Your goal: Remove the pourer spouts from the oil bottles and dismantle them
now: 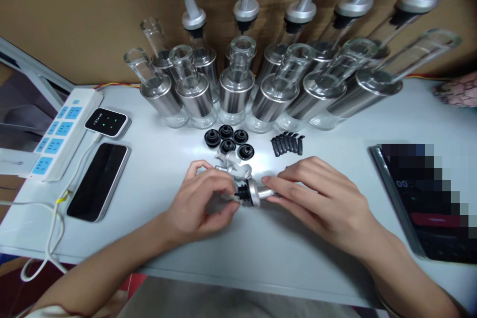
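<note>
Between my hands, low over the table, lies a bottle pourer (pixel 254 193) with a silver cap and spout and a ribbed black stopper. My right hand (pixel 324 196) grips its silver spout between thumb and fingers. At the stopper end, the fingertips of my left hand (pixel 203 203) are closed in a pinch; they partly hide the tip. Loose silver spout parts (pixel 242 171) lie just beyond. Several round black stoppers (pixel 228 147) are grouped behind them, and a row of small black levers (pixel 286 144) sits to the right.
Glass bottles with metal bands (pixel 236 92) stand along the back, the rear ones mostly topped with pourers (pixel 194 19). At left are a power strip (pixel 84 104), a WiFi device (pixel 108 122), a phone (pixel 99 181) and white cables (pixel 52 238). A dark-screened device (pixel 402 208) lies right.
</note>
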`<state>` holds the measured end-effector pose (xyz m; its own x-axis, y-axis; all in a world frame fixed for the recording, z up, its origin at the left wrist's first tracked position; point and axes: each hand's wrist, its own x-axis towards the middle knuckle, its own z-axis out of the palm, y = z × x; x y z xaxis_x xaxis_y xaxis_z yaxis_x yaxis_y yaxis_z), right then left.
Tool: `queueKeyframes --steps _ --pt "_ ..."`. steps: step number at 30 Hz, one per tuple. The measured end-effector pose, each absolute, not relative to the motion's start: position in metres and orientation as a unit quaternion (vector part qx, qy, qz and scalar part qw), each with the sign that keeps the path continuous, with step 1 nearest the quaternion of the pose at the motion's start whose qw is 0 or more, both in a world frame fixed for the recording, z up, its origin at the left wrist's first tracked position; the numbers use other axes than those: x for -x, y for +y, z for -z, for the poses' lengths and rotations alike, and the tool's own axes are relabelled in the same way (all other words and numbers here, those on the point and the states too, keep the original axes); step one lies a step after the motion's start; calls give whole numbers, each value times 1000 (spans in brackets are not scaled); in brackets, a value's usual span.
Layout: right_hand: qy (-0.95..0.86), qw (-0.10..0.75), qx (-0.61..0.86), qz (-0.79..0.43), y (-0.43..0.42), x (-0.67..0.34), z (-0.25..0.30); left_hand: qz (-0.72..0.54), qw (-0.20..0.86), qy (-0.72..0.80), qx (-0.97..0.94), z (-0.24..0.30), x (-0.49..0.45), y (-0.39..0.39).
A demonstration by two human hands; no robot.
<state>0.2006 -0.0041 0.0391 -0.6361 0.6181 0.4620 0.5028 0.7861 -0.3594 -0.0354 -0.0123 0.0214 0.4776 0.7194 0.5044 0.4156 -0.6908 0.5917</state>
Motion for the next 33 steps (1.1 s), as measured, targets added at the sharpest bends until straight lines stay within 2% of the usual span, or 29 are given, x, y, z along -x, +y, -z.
queueKeyframes --steps 16,22,27,33 --pt "-885 321 306 -139 -12 -197 -38 -335 171 344 -860 -18 36 -12" --pt "-888 330 298 -118 -10 -194 -39 -334 167 337 -865 -18 37 -11" --pt "-892 320 303 -105 -9 -191 -39 -336 165 341 -862 -17 36 -11" --pt "-909 254 294 -154 -11 -185 -37 -334 155 331 -869 -15 33 -12"
